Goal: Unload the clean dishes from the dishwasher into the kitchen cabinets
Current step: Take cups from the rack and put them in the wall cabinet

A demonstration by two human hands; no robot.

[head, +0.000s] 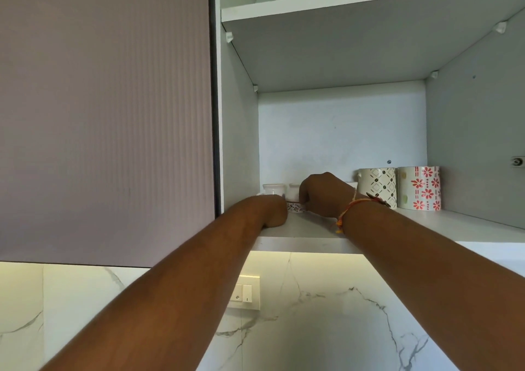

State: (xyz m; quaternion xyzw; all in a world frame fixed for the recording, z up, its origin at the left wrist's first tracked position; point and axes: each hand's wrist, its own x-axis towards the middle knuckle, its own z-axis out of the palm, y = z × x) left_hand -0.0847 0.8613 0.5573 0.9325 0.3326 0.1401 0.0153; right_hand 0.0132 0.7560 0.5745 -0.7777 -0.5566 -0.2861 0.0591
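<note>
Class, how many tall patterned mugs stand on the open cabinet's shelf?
2: the diamond-patterned mug stands beside the right hand; the red-flowered mug stands to its right. That hand may hide others.

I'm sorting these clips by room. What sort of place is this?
Most likely a home kitchen: an open wall cabinet holding a flower-patterned mug, a marble-look backsplash below it, and a wall switch plate.

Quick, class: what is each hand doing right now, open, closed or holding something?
Left hand: cannot tell, fingers hidden.
Right hand: fingers curled on the patterned dish.
</note>
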